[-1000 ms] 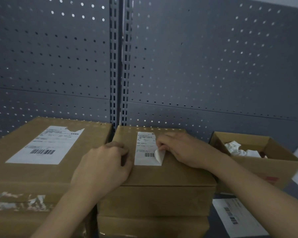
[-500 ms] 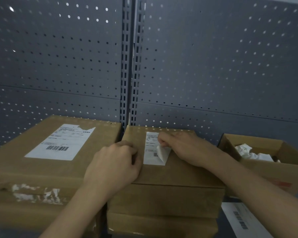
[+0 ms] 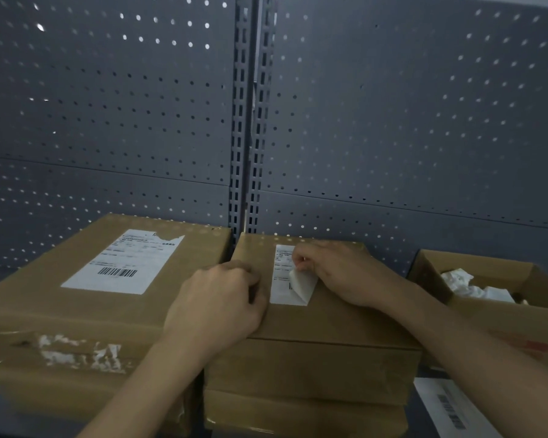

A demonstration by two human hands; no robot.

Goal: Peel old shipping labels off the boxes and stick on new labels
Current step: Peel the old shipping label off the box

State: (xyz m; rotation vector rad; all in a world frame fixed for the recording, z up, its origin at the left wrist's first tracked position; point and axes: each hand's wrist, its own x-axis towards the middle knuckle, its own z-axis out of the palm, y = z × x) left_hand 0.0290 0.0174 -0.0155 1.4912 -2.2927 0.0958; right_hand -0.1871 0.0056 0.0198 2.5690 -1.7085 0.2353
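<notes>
On middle box point(image 3: 329, 320): right hand point(image 3: 339, 273) pinches half-peeled label point(image 3: 281, 289); left hand point(image 3: 215, 301) rests alongside, fingers curled.

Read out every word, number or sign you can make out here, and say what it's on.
No text is legible.
Left box label: print lines and a barcode, too blurred.
Middle box label, pinched by the right hand: print too small.
Sheet at lower right: barcode and print, blurred.
Open box: red mark on its side, blurred.
</notes>
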